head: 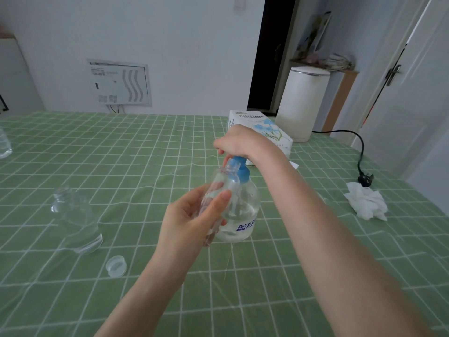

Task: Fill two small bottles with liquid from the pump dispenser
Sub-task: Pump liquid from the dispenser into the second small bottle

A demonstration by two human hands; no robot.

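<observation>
Green-checked worktop (126, 156): left hand (188, 221) grip curled round small clear plastic bottle (224, 180); right hand (239, 142), one o'clock, clasps blue-capped clear pump dispenser (246, 210) head.

A clear small bottle (224, 181) tilts, mouth beside the blue-topped pump dispenser (245, 212); a second bottle (75, 222) stands uncapped, left.

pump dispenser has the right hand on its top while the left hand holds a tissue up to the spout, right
One detail is off: the head view shows the left hand holding a small clear bottle, not a tissue, up to the spout. The right hand is on the pump dispenser top.
</observation>
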